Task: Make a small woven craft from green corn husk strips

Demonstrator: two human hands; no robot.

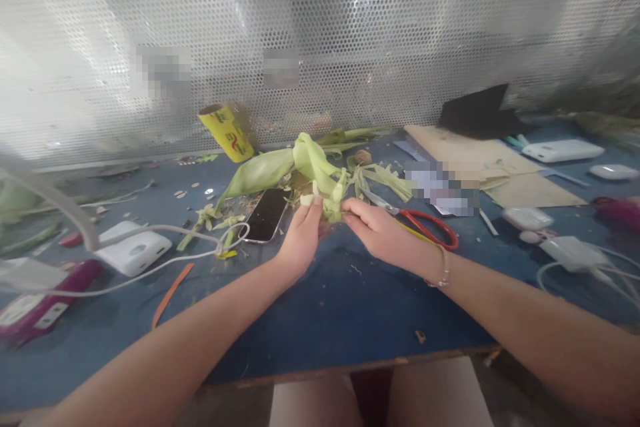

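My left hand [301,233] is closed around the near left side of a folded and knotted bundle of pale green corn husk [334,203]. From the other side my right hand [376,227] pinches the bundle's right edge, its fingertips partly hidden. A broad, curled green husk leaf [267,172] spreads behind my hands. Red-handled scissors [434,230] lie beside my right hand, blades pointing up and left. Just left of my left hand rests a dark-screened phone [267,215]. Shredded husk strips [387,180] are scattered behind the scissors.
A yellow cardboard tube [227,132] leans by the perforated metal screen [330,27]. White chargers with cables [134,248] and a magenta power strip [43,303] lie left. Brown cardboard sheets [535,188] and a white adapter [575,252] are at right. Husk scraps litter the blue table [320,320].
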